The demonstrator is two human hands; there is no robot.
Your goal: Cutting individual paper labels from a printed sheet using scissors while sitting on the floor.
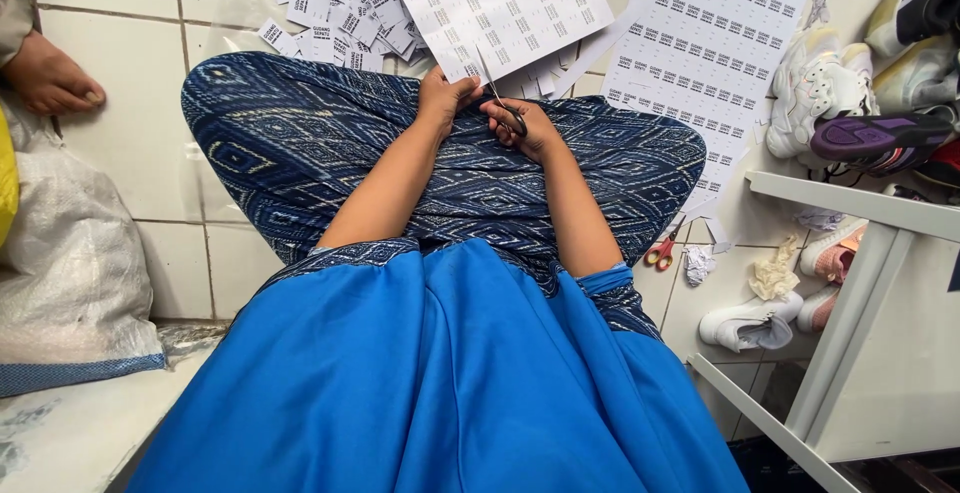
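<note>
I sit cross-legged on a white tiled floor, in a blue top and a blue patterned skirt (300, 143). My left hand (443, 93) pinches the near edge of a white sheet of printed labels (500, 3). A pair of dark-handled scissors (503, 106) is in my right hand (528, 128), blades pointing up into that sheet's lower edge. Several cut label slips (335, 23) lie in a heap just beyond my left knee.
A second printed label sheet (710, 43) lies to the right. Red-handled scissors (660, 251) rest by my right knee. Sneakers (830, 83) pile beside a white rack (860, 283). Another person's bare foot (50, 78) and a white sack (70, 253) are at left.
</note>
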